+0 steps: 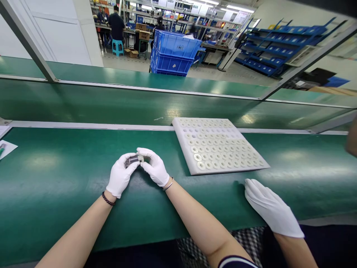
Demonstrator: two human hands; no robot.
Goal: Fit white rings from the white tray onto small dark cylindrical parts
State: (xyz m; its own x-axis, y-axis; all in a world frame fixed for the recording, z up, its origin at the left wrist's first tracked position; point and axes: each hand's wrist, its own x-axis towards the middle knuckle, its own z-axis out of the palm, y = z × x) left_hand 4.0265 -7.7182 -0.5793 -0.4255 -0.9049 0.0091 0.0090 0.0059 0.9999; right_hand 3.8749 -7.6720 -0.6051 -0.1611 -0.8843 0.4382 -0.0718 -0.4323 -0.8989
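Worktop (55, 178) first, as the biggest thing on my feed: a broad green surface running across the view from 9 to 3 o'clock. Next in size is the white tray (212, 171), studded with rows of pale rings (198, 157). From the hands I see it lying between 2 and 3 o'clock, well apart from them, with its back edge at the far strip of the worktop.

At about 4 o'clock from my pair, below the tray's near edge, rests a co-worker's gloved hand (272, 208), fingers together; I cannot tell whether anything is under the palm.

Of my two gloved hands, the right hand (153, 166) is nearer the tray, while the left hand (120, 176) sits on the 9 o'clock side. They meet over the worktop, both closed on one metal cylinder (133, 159): the left grips the body between thumb and fingers, the right pinches the opposite end by the fingertips.

Smallest is that cylinder. Its long axis runs from roughly 9 to 3, the right end tipped slightly upward, so I read it as pointing broadly toward the tray, with the right hand between.
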